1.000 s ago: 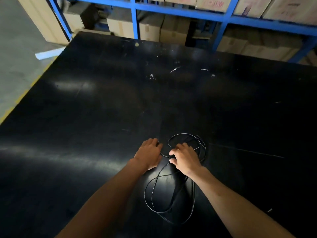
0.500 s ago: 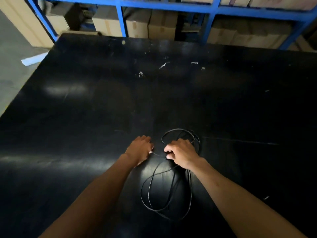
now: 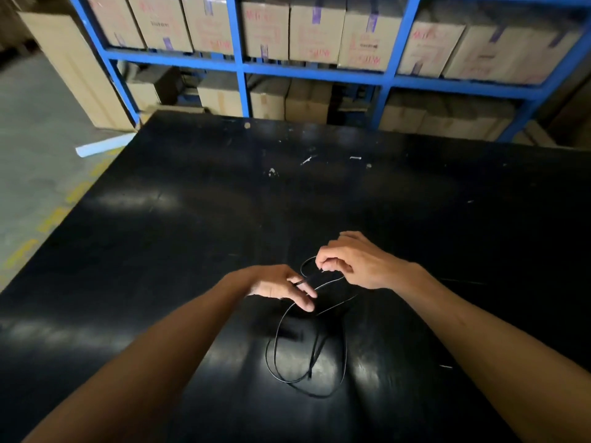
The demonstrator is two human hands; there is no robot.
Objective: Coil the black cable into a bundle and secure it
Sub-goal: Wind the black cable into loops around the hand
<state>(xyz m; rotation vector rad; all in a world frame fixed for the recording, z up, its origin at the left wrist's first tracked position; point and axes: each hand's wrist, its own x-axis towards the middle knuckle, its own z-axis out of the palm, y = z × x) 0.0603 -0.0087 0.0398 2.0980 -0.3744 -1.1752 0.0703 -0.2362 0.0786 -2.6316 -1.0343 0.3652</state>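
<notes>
A thin black cable (image 3: pixel 343 356) lies in loose loops on the black table (image 3: pixel 192 251), hard to tell from the dark surface. My right hand (image 3: pixel 355 263) is raised a little above the table and pinches a strand of the cable between thumb and fingertips. My left hand (image 3: pixel 281 287) lies just to the left and lower, fingers spread toward the right, with a strand passing over its fingers. The larger loops hang and trail toward me below both hands.
Blue metal shelving (image 3: pixel 243 65) packed with cardboard boxes (image 3: pixel 316 30) stands behind the table's far edge. A tall cardboard sheet (image 3: pixel 76 71) leans at the left. A white strip (image 3: pixel 105 148) lies on the grey floor (image 3: pixel 35 148) beside the table's left edge.
My right hand has lifted off the table, drawing a strand of cable up with it. My left hand has slid right under the strand. The camera has tilted up toward the shelves.
</notes>
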